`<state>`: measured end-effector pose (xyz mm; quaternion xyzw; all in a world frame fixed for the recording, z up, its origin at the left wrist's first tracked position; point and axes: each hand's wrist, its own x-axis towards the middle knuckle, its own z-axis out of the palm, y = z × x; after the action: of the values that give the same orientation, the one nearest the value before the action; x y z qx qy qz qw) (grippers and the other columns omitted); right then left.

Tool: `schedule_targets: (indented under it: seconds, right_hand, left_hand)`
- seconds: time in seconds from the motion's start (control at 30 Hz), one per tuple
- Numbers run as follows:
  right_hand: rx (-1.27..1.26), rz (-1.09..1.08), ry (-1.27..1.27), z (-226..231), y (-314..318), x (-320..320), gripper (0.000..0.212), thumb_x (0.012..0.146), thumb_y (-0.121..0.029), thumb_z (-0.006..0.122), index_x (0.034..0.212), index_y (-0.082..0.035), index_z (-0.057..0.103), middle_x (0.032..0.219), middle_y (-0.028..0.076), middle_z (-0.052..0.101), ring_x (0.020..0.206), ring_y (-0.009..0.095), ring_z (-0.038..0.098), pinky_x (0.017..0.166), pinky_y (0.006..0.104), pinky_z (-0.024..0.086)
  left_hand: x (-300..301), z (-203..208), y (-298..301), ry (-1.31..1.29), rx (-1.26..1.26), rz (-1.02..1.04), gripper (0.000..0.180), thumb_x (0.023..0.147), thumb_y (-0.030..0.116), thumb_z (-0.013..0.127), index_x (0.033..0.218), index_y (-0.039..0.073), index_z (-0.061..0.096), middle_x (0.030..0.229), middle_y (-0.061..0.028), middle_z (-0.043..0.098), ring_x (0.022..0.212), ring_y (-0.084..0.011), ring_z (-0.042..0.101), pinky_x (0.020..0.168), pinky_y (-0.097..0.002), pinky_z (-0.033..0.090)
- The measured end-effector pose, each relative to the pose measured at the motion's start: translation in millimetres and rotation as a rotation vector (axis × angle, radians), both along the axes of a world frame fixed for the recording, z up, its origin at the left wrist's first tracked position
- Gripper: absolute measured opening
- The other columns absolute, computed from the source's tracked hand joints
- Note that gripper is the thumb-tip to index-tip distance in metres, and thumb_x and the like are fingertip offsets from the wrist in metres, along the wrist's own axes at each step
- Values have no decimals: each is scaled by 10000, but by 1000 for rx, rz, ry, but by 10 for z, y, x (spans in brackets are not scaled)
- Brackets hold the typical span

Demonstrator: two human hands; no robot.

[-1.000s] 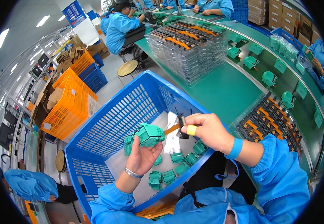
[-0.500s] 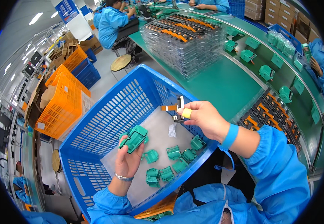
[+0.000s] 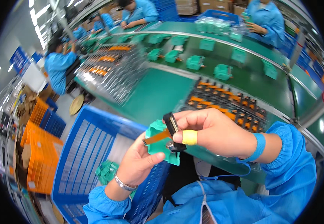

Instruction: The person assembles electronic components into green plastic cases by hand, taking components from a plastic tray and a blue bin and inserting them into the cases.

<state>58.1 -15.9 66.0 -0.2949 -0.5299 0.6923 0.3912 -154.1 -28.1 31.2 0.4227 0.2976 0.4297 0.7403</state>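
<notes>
My left hand is closed on a green plastic housing, its fingers behind the part and the thumb along the lower edge. In my right hand, pinched between thumb and fingers, is a small black module with an orange ribbon cable. The module is at the housing's right side, and the cable stretches across the housing's face. Whether the two touch I cannot tell. Yellow tape wraps one right-hand digit, and a blue strap circles that wrist. More green housings lie in the blue basket below my left hand.
Stacked clear trays of black modules stand on the green bench; another module tray lies beyond my right hand. Green housings line the conveyor. Orange crates stand at left. Co-workers sit across the line.
Both hands have come together, away from over the basket, bringing the module against or near the housing. The view has swung right, so the basket appears further left.
</notes>
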Motion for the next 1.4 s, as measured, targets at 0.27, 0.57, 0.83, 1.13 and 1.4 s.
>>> schedule_targets:
  seconds: [0.27,0.57,0.83,1.13,1.4]
  right_hand:
    - [-4,-461,-196,-321,-392,1059,154,811,-119,640,885,16,625,991,70,587,897,108,540,766,241,446]
    - [156,-709,-274,-456,-735,1536,148,783,-62,652,893,8,583,782,9,569,691,66,525,614,235,455]
    - [378,-683,-638,-521,-627,1540,144,759,-87,634,827,18,561,722,114,568,635,209,574,565,325,458]
    - [237,-562,-570,-712,-509,1585,161,756,-101,651,834,12,568,754,108,605,646,204,595,595,327,474]
    - [308,-593,-484,-924,-505,1587,182,762,-81,670,877,15,566,769,80,615,679,141,590,607,277,482]
  left_hand:
    - [967,-224,133,-72,-405,-453,324,906,114,504,1191,-25,436,1165,-139,530,1079,-235,535,962,-399,423]
    - [1420,-527,126,56,-134,-175,228,800,11,640,979,29,499,1026,-97,591,983,-178,571,865,-343,477]
    - [1483,-660,53,155,7,-118,277,744,-44,682,936,27,495,991,-84,590,940,-145,565,841,-291,461]
    - [1491,-643,10,127,12,-149,263,744,-54,677,912,39,498,990,-78,581,933,-144,565,832,-294,467]
    - [1497,-654,-6,83,66,-201,261,747,-78,662,906,41,491,979,-68,570,921,-140,569,826,-307,481]
